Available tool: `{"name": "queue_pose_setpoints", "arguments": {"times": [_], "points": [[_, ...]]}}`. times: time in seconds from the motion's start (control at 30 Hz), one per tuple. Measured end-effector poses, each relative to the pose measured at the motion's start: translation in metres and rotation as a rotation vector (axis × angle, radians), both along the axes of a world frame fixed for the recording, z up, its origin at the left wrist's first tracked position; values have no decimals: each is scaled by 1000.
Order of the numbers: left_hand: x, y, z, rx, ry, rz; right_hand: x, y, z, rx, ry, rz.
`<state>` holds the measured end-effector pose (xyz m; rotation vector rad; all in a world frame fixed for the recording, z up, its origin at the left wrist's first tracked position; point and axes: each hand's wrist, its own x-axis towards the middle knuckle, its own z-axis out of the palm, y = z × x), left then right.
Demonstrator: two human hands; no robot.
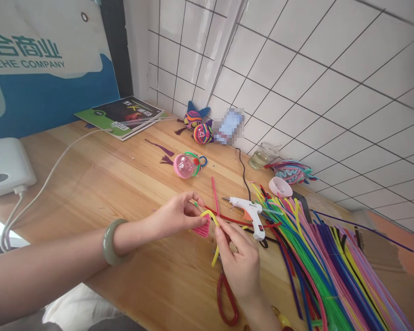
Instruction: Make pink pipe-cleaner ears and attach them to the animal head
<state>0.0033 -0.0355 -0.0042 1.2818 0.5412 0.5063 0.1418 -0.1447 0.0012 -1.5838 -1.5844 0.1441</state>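
Observation:
My left hand (179, 215), with a jade bangle (111, 241) on its wrist, pinches the top of a yellow pipe cleaner (212, 219) and holds a small pink ribbed piece (202, 229) under it. My right hand (239, 262) grips the same yellow pipe cleaner lower down, and its loose end hangs toward me. Both hands work just above the wooden table (124, 184).
A white glue gun (250, 212) lies beside a large heap of coloured pipe cleaners (324, 257). A pink ball ornament (186, 165), woven colourful figures (198, 126), a glass jar (264, 155), a pink dome (280, 187), a booklet (124, 116), a white device with cable (5, 166) and red scissors handles (226, 299) are around.

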Motion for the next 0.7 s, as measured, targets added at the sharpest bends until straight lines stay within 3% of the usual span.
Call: {"name": "queue_pose_setpoints", "arguments": {"times": [0.7], "points": [[-1,1,-3,21,103,10,-3,0,-7,-40,66,109]]}}
